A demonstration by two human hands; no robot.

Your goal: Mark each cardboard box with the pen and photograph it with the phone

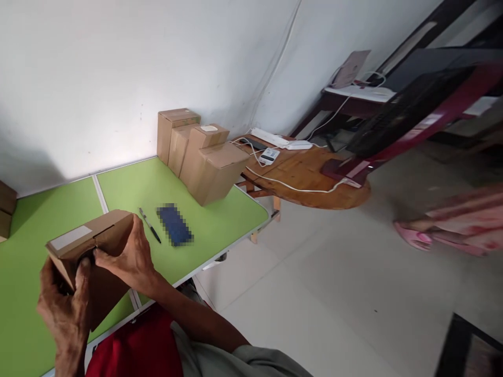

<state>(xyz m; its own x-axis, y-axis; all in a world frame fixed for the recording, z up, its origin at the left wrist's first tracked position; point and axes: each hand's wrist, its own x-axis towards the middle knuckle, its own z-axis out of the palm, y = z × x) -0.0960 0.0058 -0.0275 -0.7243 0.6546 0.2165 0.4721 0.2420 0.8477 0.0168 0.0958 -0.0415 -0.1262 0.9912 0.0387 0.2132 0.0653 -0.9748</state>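
A brown cardboard box point(112, 296) with a white label on its top face is held tilted above the green table point(212, 233). My left hand point(65, 303) grips its left end, with the thumb on the near face. My right hand point(131, 259) holds the right side, its thumb pressed at a dark gap beside a slot near the top edge. What lies inside the box is hidden. Beyond my right hand, a black pen point(150, 226) and a blurred-out dark blue rectangular object point(175, 225) lie on the table.
Several cardboard boxes point(218, 175) stand along the wall at the table's far right. More boxes point(6, 209) show at the left edge. A round wooden table point(306, 180) holds cables and a power strip point(269, 137). A person in pink slippers point(414, 235) is at the right.
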